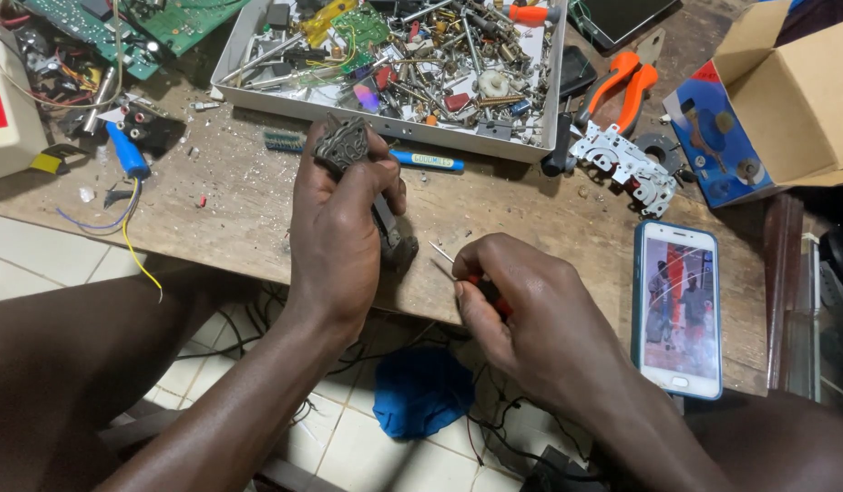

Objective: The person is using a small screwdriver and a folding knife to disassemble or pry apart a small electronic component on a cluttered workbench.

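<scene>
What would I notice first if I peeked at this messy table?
Probably the two hands in the middle: the left hand grips a small dark metal part, and the right hand holds a thin screwdriver toward it. Behind them sits a grey tray heaped with screws and bits. At the right, a phone lies lit up on the wooden table.

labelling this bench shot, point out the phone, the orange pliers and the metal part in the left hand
phone [679,310], head view, middle of its screen
orange pliers [622,84], head view, on the handles
metal part [345,141], head view, top end above the fingers
</scene>
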